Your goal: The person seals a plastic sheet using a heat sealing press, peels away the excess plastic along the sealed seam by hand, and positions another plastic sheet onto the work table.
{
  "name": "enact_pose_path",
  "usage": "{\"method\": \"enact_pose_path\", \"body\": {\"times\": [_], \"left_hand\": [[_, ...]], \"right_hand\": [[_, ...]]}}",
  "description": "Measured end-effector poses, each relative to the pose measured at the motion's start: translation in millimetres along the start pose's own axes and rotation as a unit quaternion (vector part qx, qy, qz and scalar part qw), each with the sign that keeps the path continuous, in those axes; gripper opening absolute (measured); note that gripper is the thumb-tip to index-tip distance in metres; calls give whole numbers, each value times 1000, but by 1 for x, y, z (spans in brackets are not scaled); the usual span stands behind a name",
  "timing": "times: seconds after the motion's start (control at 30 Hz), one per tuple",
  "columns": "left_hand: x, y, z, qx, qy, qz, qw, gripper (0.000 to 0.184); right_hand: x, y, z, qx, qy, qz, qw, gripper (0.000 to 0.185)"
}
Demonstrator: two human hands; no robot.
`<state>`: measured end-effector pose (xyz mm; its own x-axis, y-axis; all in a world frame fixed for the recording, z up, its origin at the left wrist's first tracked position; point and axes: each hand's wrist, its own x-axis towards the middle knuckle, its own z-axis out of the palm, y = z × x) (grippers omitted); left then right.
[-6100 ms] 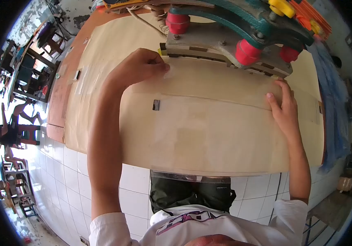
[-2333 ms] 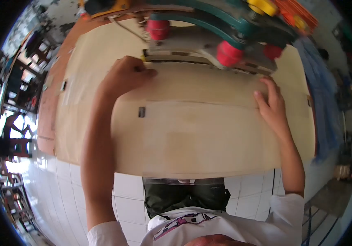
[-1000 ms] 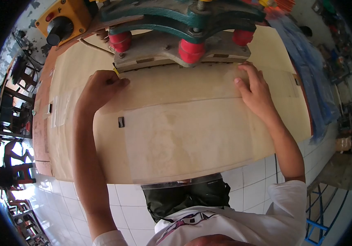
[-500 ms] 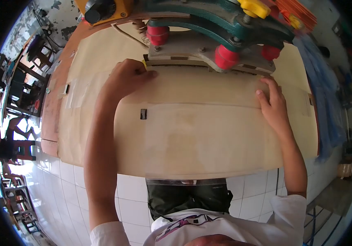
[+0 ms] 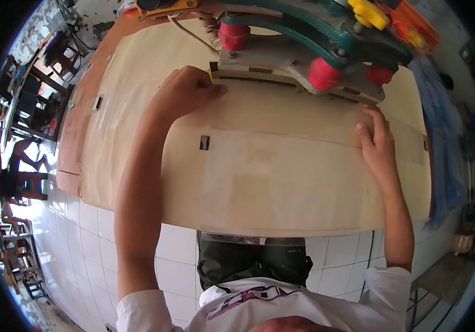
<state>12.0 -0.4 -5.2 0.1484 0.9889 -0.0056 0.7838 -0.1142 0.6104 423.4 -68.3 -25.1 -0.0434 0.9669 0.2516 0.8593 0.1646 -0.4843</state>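
A green and grey press-like machine with red round mounts stands at the top of the board, which is covered in tan sheeting. My left hand is curled beside the machine's left end, thumb and fingers together; whatever it may pinch is too small to make out. Near the machine's right end, my right hand rests on the sheeting with thumb and fingers apart. A small dark patch lies below my left hand.
A yellow box and a pale cable are at the top left. Blue plastic sheeting hangs at the right edge, beneath an orange object. A person is far off at the left, among stools.
The camera view has shifted, so the machine and board appear further right and slightly higher. Both hands keep nearly the same places beside the machine.
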Motion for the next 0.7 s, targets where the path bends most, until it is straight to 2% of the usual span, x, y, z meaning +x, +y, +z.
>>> {"method": "enact_pose_path", "body": {"times": [0.7], "left_hand": [[0,3,-2,20,2,-10,1000,41]], "right_hand": [[1,7,5,-28,23,-30,999,36]]}}
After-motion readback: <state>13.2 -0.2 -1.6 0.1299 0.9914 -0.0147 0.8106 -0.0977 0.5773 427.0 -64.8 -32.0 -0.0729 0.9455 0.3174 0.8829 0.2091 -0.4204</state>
